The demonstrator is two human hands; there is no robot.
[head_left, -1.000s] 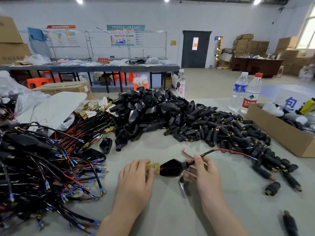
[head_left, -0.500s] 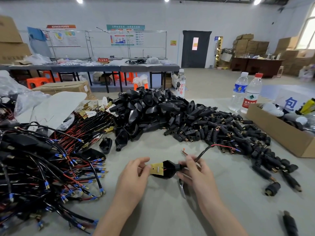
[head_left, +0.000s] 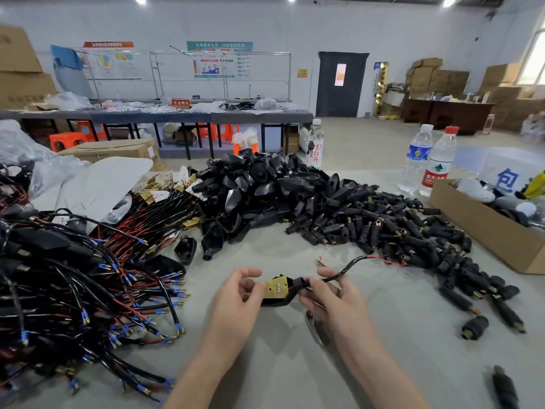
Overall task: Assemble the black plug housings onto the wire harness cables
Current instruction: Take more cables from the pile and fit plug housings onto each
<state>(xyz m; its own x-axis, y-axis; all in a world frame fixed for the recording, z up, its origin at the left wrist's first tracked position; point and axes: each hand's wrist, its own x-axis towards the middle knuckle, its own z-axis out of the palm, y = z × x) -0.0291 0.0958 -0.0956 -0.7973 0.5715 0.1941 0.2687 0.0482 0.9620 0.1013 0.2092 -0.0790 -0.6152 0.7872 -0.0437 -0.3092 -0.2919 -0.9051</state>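
Between wire heap [head_left: 73, 290] and plug pile [head_left: 383, 228], left hand [head_left: 236, 302] pinches circuit board [head_left: 276, 287], right hand [head_left: 333, 299] grips housing [head_left: 295, 286].

The harness pile [head_left: 59, 290] runs off the left edge, the cardboard box [head_left: 486, 231] off the right.

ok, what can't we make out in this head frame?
Head view only.
Whether the yellow board is seated in the black housing: the left hand covers its left edge.
Where the cable enters the housing: hidden by the right hand.
Metal tool: mostly under the right hand.
Cardboard box: cut off by the right edge, contents blurred.
Plug at bottom right: blurred, cut off by the bottom edge.
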